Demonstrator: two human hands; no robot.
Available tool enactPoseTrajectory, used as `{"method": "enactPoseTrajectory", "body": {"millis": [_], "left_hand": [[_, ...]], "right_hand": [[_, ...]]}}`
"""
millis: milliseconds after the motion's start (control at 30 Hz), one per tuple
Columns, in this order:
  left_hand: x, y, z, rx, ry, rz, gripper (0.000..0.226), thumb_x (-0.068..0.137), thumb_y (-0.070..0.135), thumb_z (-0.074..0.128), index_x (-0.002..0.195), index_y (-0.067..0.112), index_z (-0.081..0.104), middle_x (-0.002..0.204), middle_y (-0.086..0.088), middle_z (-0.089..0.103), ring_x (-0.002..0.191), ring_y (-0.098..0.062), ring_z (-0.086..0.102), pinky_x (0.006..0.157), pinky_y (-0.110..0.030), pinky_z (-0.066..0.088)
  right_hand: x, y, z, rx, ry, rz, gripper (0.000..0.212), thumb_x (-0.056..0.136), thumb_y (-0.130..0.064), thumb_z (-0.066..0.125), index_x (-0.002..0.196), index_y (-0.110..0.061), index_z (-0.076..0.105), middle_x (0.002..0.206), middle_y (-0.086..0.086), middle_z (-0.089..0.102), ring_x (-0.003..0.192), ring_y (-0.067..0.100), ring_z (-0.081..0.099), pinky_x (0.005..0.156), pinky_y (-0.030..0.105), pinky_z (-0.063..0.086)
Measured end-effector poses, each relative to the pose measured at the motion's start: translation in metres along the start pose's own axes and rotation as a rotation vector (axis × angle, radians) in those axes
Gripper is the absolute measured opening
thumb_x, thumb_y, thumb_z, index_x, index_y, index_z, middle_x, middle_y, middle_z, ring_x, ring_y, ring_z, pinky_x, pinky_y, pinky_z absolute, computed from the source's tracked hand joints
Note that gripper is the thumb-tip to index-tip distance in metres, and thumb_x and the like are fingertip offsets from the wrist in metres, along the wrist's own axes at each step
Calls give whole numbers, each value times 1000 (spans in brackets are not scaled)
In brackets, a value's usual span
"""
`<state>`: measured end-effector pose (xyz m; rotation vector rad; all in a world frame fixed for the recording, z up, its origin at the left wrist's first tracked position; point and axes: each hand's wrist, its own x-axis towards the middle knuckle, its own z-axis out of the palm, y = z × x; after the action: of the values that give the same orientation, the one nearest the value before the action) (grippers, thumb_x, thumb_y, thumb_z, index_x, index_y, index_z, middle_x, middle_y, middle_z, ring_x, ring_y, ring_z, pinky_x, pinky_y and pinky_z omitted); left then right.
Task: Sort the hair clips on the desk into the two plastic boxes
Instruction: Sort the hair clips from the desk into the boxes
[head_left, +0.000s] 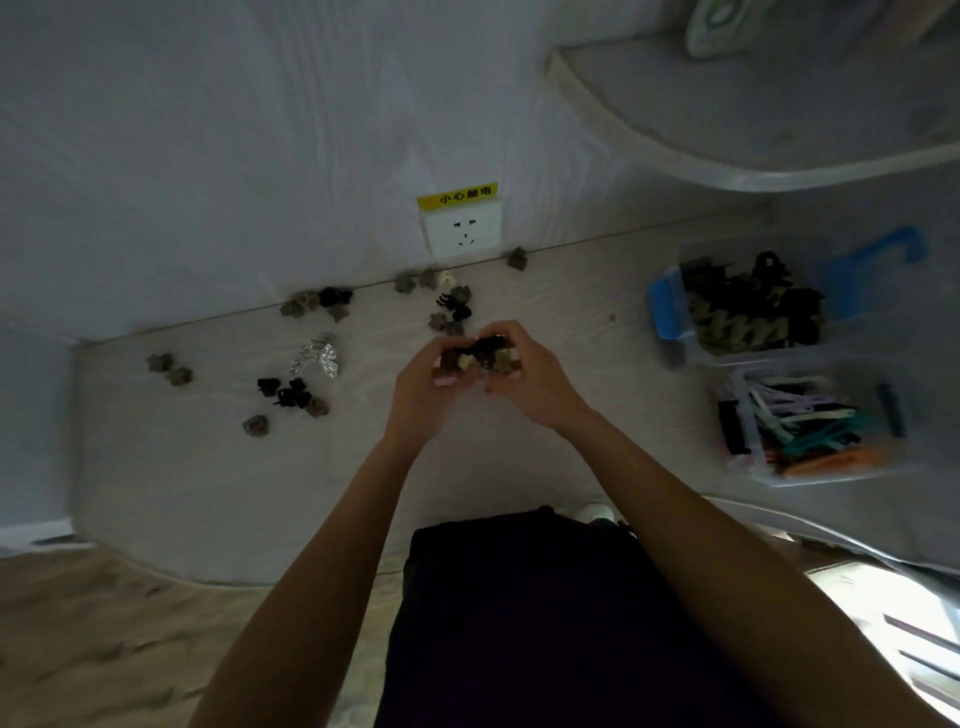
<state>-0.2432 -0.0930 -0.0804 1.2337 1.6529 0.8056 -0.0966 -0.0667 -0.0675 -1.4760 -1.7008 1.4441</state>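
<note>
My left hand (423, 382) and my right hand (530, 376) meet over the middle of the desk and together cup a bunch of small claw clips (480, 356), black, brown and beige. More small claw clips lie scattered along the wall (452, 306) and at the left (291, 395). At the right stands a clear plastic box (670, 312) with a blue latch, full of black and olive claw clips. In front of it a second clear box (748, 467) holds long flat clips in several colours.
A crumpled clear wrapper (317, 358) lies left of my hands. A wall socket (461, 231) with a yellow label sits behind the desk. A curved shelf (675, 150) hangs at the upper right. A blue lid (878, 265) lies behind the boxes.
</note>
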Motion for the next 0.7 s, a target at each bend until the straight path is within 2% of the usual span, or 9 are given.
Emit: {"method": "enactPoseTrajectory", "body": {"millis": [100,233,333,400,433,467,500,567,700], "left_hand": [[3,37,22,-126,-54,68,33,78,10,71,102,30,59,102,15,61,84,6,62,80,-15,51],[13,91,68,-171,-149,266,31,77,8,71,100,26,59,100,17,61,88,1,61,81,-16,51],[27,121,113,-145,-217,335,29,78,9,70,103,19,60,101,11,61,85,10,58,77,-10,48],[40,136,141,-91,-271,368,29,77,9,69,104,13,61,101,6,62,83,12,57,78,-11,48],[48,142,152,-60,-288,383,29,77,11,69,105,12,61,102,2,63,84,8,58,80,-18,51],[55,146,160,-24,-289,397,29,77,12,69,105,11,61,104,-2,64,88,-1,60,83,-26,52],[62,149,166,19,-283,407,30,77,12,69,105,11,61,105,-5,65,91,-11,62,85,-32,52],[76,152,179,127,-272,414,30,78,12,67,108,12,61,107,-9,62,94,-22,62,86,-35,51],[90,157,199,379,-335,487,36,84,10,60,119,14,57,122,-12,53,100,-27,59,90,-36,48]], "right_hand": [[-20,-7,-41,73,120,-60,45,79,-3,68,117,-17,49,112,-8,54,105,12,53,83,32,56],[-44,-5,-100,147,277,-61,42,82,-7,65,112,-29,46,108,-22,52,107,17,57,85,43,55],[-59,3,-150,78,405,-57,42,81,-5,65,113,-25,46,108,-10,54,105,17,56,88,36,52],[-65,12,-181,10,460,-32,42,81,2,62,117,-15,49,110,-1,54,101,16,54,86,21,50],[-66,18,-195,-46,468,-4,42,81,4,60,119,-10,49,110,2,53,101,16,52,84,14,47],[-65,23,-206,-111,463,22,42,81,5,58,120,-7,49,112,6,54,101,15,51,84,14,47],[-63,29,-216,-171,453,41,42,81,6,57,121,-6,49,115,10,55,102,16,50,87,21,48],[-59,39,-236,-282,436,55,42,82,5,55,122,-6,49,123,15,54,106,21,52,93,32,46],[-50,48,-265,-551,435,70,40,86,7,46,123,-7,51,129,20,47,110,33,52,90,31,41]]}}
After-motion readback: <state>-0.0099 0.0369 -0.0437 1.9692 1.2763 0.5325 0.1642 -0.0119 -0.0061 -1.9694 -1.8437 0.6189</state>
